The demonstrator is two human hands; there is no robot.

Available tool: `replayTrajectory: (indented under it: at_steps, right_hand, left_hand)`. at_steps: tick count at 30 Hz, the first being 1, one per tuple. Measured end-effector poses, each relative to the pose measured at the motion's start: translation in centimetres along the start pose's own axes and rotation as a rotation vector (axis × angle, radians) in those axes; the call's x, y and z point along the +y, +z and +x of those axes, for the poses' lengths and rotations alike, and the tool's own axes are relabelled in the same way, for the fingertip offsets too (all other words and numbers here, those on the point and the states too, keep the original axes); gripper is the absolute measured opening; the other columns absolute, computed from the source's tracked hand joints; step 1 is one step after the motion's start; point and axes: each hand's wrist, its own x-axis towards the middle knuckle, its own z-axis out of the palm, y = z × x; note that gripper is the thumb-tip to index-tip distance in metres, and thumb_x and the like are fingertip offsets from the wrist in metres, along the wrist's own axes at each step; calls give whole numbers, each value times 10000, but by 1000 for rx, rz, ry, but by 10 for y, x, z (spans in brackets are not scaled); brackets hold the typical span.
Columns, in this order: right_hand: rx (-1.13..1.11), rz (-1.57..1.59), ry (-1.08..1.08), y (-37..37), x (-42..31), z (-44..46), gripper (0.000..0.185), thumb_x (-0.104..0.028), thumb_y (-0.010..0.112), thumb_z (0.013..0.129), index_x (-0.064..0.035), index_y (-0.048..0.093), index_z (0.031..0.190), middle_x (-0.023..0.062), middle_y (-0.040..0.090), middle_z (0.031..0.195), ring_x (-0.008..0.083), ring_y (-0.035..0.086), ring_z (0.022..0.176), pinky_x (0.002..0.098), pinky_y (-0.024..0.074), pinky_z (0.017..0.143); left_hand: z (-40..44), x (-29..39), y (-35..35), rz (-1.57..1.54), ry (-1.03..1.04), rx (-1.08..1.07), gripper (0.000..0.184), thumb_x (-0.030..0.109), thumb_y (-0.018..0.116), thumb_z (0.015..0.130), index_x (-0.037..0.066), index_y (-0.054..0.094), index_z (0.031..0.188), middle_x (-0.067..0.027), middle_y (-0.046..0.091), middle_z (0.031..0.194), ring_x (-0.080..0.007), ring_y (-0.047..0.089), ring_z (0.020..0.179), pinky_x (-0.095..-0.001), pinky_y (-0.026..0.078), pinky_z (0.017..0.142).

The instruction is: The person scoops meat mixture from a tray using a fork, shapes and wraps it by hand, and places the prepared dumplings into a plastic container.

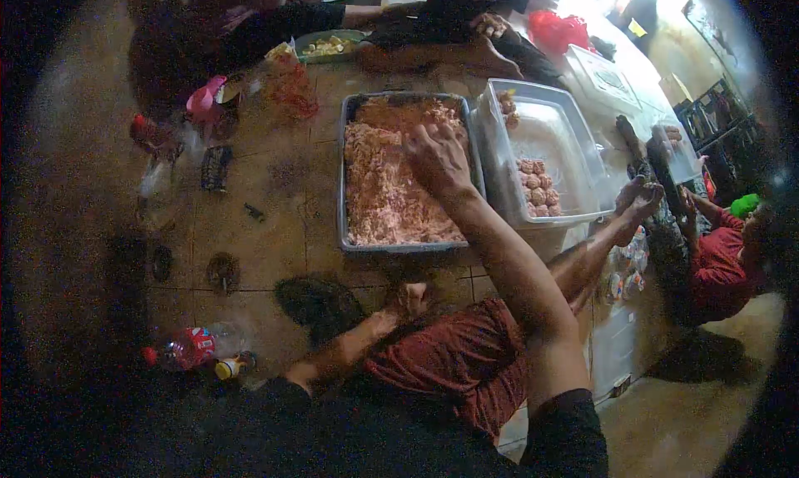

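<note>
A grey rectangular tub (341, 186) holds a pink, crumbly minced mixture (383, 178). My right hand (439, 157) reaches into its upper right part, back upward, fingers curled down into the mixture; the fingertips are hidden. My left hand (409, 299) is low in front of the tub, near my lap. Its fingers look bent together, and dimness hides what they may hold. Right of the tub stands a clear plastic box (593, 161). Several round pink balls (539, 186) are grouped at its near left, and a few more (508, 107) at its far left corner.
A red-capped bottle (196, 346) lies at lower left. A pink bag (206, 99) and a green bowl of pale pieces (329, 47) are on the tiled floor (266, 178). Other people sit across from me, and a person in red (722, 266) is at right. My foot (641, 196) is near the box.
</note>
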Motion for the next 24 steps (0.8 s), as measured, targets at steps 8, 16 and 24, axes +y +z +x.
replayTrajectory:
  at_steps: [8, 16, 24]
  right_hand:
    - [-49, 382, -343, 161, -20, -82, 293, -193, 624, 919, -161, 636, 1211, 70, 604, 1184, 228, 592, 1082, 425, 417, 1023]
    - [-54, 279, -210, 140, 3, -63, 293, -207, 668, 902, -189, 664, 1194, 61, 632, 1237, 221, 611, 1133, 482, 335, 1110]
    - [-94, 302, -189, 126, 8, -90, 318, -198, 699, 875, -236, 681, 1191, 56, 644, 1285, 226, 615, 1184, 525, 272, 1166]
  left_hand:
    - [-28, 85, 37, 868, 509, 448, 310, 238, 714, 889, -53, 695, 993, -207, 717, 903, -339, 693, 804, -432, 543, 746]
    - [-31, 128, 59, 669, 333, 287, 277, 287, 743, 921, 19, 696, 973, -118, 711, 834, -167, 661, 731, -355, 519, 647]
    - [-48, 169, 62, 397, 90, 166, 246, 203, 753, 917, 57, 649, 1086, 5, 658, 831, -173, 653, 786, -317, 528, 687]
